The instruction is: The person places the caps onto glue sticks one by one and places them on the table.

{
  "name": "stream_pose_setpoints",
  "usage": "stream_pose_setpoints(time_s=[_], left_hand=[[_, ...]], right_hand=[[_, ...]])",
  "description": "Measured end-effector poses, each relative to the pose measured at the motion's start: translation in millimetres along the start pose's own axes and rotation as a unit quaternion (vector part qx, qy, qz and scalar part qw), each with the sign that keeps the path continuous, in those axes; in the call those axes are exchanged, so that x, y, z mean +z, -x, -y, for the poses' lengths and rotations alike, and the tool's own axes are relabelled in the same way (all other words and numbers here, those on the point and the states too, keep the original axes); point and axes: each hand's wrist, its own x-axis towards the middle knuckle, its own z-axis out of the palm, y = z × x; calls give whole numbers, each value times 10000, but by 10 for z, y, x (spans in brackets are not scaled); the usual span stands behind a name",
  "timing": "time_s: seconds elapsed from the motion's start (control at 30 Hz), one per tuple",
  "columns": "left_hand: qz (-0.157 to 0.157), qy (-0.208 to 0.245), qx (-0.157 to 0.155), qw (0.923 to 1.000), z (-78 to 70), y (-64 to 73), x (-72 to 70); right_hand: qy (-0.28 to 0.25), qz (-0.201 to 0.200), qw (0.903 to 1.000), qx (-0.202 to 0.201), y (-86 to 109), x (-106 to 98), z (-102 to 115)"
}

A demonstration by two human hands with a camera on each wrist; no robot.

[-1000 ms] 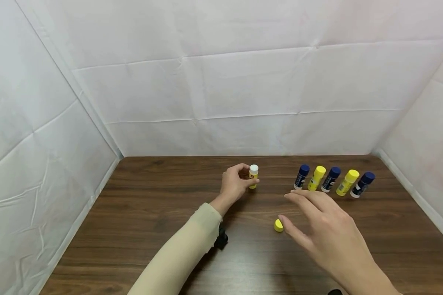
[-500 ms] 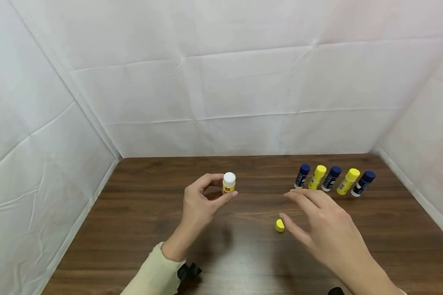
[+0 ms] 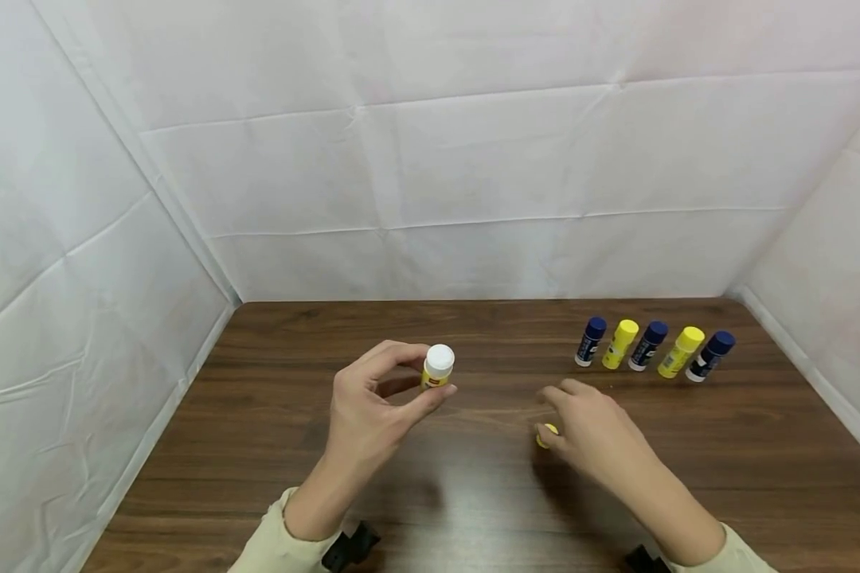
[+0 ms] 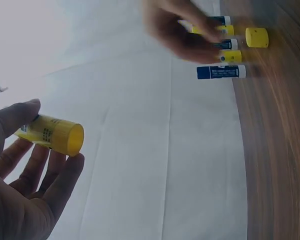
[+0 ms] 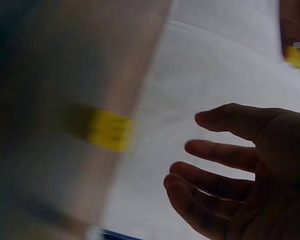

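Note:
My left hand (image 3: 369, 410) pinches an uncapped yellow glue stick (image 3: 435, 374), its white top facing up, raised above the table. Thumb and fingers lie on either side of the yellow tube (image 4: 55, 134) in the left wrist view. A loose yellow cap (image 3: 548, 435) stands on the tabletop. My right hand (image 3: 602, 430) is just over that cap, partly covering it in the head view. The right wrist view shows the right hand (image 5: 230, 165) with fingers spread and nothing between them, apart from the blurred cap (image 5: 111, 131).
A row of capped glue sticks stands at the back right of the brown wooden table (image 3: 294, 350): navy ones such as the leftmost (image 3: 591, 342) alternate with yellow ones (image 3: 681, 352). White cloth walls (image 3: 473, 175) enclose the back and sides.
My left hand has lifted the yellow glue stick off the table and brought it left and nearer. Lately my right hand has lowered toward the cap and its sleeve has come into view.

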Motion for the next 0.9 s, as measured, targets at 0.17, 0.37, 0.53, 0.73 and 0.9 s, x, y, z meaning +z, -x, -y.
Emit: stream_pose_setpoints(time_s=[0.17, 0.37, 0.53, 0.73, 0.9], left_hand=[[41, -84, 176, 9998, 21, 7, 6], [139, -233, 272, 9993, 41, 18, 28], [185, -257, 213, 9993, 58, 30, 38], [190, -319, 259, 9990, 57, 33, 36], [209, -432, 305, 9984, 73, 40, 34]], right_hand=[[-396, 857, 9952, 247, -89, 238, -154], [-572, 1055, 9926, 159, -110, 322, -224], [-503, 1114, 9925, 92, -121, 333, -226], [-564, 1054, 9928, 103, -126, 326, -215], [-649, 565, 9963, -30, -130, 246, -163]])
